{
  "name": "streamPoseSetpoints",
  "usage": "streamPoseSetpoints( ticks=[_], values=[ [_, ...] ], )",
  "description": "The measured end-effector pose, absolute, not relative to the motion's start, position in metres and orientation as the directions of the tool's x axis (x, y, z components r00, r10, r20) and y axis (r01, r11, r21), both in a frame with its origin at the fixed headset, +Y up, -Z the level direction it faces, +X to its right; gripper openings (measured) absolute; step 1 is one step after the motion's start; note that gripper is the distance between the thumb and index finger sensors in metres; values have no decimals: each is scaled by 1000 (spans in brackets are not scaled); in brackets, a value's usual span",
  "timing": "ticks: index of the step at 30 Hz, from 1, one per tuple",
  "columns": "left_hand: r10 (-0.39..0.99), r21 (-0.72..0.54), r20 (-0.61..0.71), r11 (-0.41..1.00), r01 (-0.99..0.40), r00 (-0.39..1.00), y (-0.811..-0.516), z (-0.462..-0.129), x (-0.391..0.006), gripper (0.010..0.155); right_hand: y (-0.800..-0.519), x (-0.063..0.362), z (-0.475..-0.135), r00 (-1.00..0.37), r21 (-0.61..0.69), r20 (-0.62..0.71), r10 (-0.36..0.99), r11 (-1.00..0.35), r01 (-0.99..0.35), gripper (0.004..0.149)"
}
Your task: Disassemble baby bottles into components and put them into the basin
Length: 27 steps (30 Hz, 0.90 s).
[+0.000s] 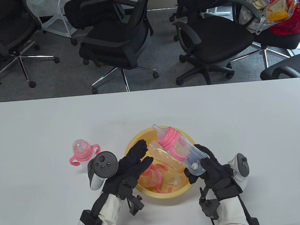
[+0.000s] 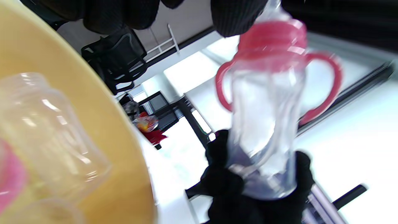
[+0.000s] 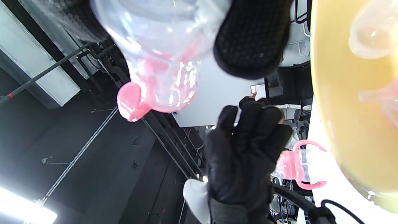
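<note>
While the yellow basin (image 1: 132,146) sits near the tabletop's front edge with loose parts inside, the right hand (image 1: 212,170) grasps the tilted bottle (image 1: 182,152) by its base above it; the left hand (image 1: 133,162), fingers straight and empty, should grip the pink collar (image 1: 168,137) and twist.

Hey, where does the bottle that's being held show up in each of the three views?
Table view: held bottle sits right of centre, tilted over the yellow basin, its base in the right hand.
Left wrist view: upright at centre-right, pink collar on top.
Right wrist view: top centre, blurred and close.
Shared landmark: the basin, at left in the left wrist view and at right in the right wrist view.
</note>
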<state>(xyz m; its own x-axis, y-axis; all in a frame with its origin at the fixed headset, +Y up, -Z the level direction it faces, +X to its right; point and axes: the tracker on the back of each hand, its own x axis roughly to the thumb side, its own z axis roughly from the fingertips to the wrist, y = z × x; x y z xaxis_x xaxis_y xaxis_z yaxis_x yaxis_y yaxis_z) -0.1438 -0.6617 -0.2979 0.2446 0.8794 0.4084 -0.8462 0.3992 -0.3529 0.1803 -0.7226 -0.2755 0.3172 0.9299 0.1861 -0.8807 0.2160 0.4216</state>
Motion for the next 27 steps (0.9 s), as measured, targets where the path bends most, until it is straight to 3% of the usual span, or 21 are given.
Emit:
streamPoseSetpoints(
  ticks=[4,14,17,21,27],
  values=[
    [924,-368,381,163,-915,11,-657,-293,-151,74,-725,176,-275,299,454,172,939,194,-870,88],
    [908,-454,369,-10,-891,-198,-657,-292,-150,91,-723,153,-274,222,536,158,962,105,-838,88],
    [901,-477,384,6,-879,-202,-657,-292,-149,91,-722,147,-272,198,549,166,966,76,-833,88],
    [878,-406,451,43,-913,-160,-653,-289,-150,87,-719,145,-271,186,544,186,965,56,-837,89],
    [861,-365,494,82,-927,-119,-652,-287,-151,83,-712,147,-268,119,460,284,951,-26,-887,91]
  ],
)
